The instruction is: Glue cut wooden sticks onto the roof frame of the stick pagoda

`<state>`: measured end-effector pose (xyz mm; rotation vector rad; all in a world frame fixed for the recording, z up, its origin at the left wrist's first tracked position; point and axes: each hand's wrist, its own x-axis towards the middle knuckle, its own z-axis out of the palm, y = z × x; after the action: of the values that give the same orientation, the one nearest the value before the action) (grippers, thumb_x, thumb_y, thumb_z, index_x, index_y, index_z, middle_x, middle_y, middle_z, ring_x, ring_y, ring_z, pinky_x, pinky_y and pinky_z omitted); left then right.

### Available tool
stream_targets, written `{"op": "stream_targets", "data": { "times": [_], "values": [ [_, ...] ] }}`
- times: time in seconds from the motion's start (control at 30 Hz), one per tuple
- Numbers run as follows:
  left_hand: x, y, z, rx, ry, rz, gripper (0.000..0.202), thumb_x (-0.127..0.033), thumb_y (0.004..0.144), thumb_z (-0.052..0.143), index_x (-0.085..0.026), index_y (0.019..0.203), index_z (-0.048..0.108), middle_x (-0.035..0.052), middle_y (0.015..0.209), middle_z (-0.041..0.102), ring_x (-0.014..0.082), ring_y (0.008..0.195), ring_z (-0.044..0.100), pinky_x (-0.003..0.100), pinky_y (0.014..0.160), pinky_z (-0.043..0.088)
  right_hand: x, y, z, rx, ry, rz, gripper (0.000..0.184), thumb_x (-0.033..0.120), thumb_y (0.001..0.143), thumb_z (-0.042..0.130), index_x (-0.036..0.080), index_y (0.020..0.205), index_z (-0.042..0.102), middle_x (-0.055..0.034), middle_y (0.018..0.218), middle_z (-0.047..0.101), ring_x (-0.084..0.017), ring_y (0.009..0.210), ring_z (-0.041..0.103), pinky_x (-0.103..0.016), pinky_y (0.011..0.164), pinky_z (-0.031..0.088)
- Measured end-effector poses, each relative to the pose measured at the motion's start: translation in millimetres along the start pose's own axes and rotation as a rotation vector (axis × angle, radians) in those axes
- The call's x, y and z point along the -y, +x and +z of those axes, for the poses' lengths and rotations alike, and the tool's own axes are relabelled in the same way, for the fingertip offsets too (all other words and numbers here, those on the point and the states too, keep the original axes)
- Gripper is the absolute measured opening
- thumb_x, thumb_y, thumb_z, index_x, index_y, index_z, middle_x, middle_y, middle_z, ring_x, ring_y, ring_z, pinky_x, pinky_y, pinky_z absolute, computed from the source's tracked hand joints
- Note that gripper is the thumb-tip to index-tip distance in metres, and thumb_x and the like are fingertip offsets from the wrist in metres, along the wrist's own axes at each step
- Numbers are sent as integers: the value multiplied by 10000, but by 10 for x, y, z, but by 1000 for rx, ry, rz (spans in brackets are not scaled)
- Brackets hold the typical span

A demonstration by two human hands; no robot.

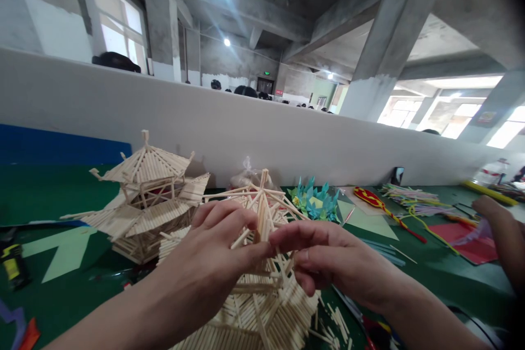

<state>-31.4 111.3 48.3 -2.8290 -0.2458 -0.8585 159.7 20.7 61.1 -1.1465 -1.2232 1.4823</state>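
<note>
A pagoda model (266, 311) built of thin wooden sticks stands right in front of me, its top roof an open frame of sticks meeting at a short post (264, 178). My left hand (223, 249) reaches in from the left, with thumb and forefinger closed around wooden sticks (262, 224) of that roof. From the right, my right hand (332, 257) comes up to the same frame, fingers curled and forefinger tip by the left thumb. Whatever lies between its fingers cannot be made out. Both hands cover part of the roof and upper storey.
A second stick pagoda (143, 197) with a covered roof stands at left. Behind are a white partition (246, 126) and a teal paper flower piece (314, 202). Cut sticks (338, 322) lie at lower right. Another person's hand (492, 213) is at far right; a yellow-black tool (13, 262) lies left.
</note>
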Motion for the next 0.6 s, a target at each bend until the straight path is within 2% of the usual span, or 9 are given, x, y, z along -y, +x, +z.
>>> {"op": "stream_targets", "data": {
  "times": [0.13, 0.27, 0.37, 0.47, 0.6],
  "values": [
    [-57, -35, -21, -185, -126, -123, 336, -41, 800, 370, -234, 1035, 511, 43, 945, 489, 204, 883, 419, 361, 722, 352, -24, -57, 19, -84, -65, -85, 143, 135, 775, 509, 170, 902, 565, 14, 787, 543, -27, 534, 508, -172, 506, 352],
    [-188, -62, -21, -302, -79, -281, 173, -145, 774, 489, -191, 933, 540, 50, 909, 500, 221, 895, 444, 397, 749, 368, -83, -64, 61, -293, -388, -251, 101, 177, 808, 488, 184, 906, 510, 12, 782, 517, -59, 564, 447, -210, 518, 370],
    [-313, -73, 23, -324, 13, -325, 155, -194, 739, 539, -172, 892, 544, 70, 916, 500, 260, 929, 432, 443, 747, 359, -127, -36, 98, -393, -607, -386, 96, 192, 822, 474, 203, 917, 480, 12, 798, 528, -82, 605, 430, -224, 545, 377],
    [-413, -99, 95, -322, 92, -333, 198, -223, 720, 558, -145, 902, 550, 104, 945, 511, 297, 935, 435, 486, 740, 341, -117, -7, 122, -424, -795, -508, 128, 171, 794, 500, 209, 914, 480, 13, 827, 539, -96, 656, 448, -243, 609, 390],
    [-479, -174, 191, -353, 149, -316, 275, -213, 697, 591, -113, 951, 557, 138, 977, 522, 327, 951, 440, 514, 749, 337, 8, -5, 150, -412, -1020, -546, 106, 181, 749, 547, 196, 852, 529, -4, 818, 536, -129, 747, 468, -272, 665, 381]
  ]
}}
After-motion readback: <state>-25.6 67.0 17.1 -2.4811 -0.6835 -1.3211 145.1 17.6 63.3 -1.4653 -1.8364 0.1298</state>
